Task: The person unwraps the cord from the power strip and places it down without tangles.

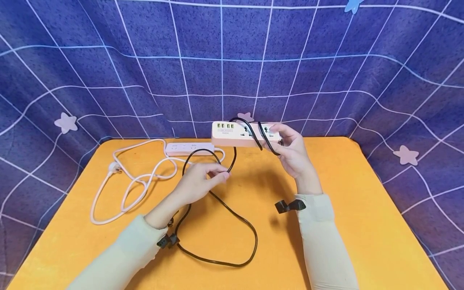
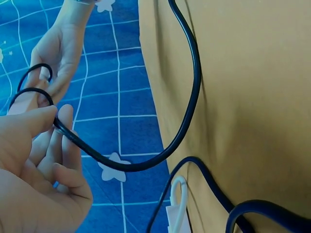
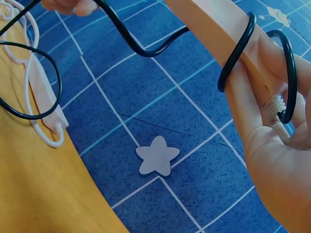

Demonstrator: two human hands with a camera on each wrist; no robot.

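Observation:
My right hand [image 1: 295, 157] grips one end of a white power strip [image 1: 226, 138], raised above the table's far edge. A black cord [image 1: 236, 265] loops round the strip near that hand; the right wrist view shows its cord guard [image 3: 278, 104] at the strip's end. Left of and below the strip, my left hand [image 1: 197, 181] pinches the cord between thumb and fingers, clearest in the left wrist view, where the cord [image 2: 196, 73] curves away to the right. From there the slack falls in a wide loop on the table. The cord's plug cannot be made out.
A second white power strip [image 1: 185, 152] lies at the back left of the orange table [image 1: 362, 225]. Its white cord [image 1: 95, 201] is loosely coiled, with a white plug [image 1: 114, 167] at the left. Behind hangs a blue gridded curtain [image 1: 203, 76] with stars.

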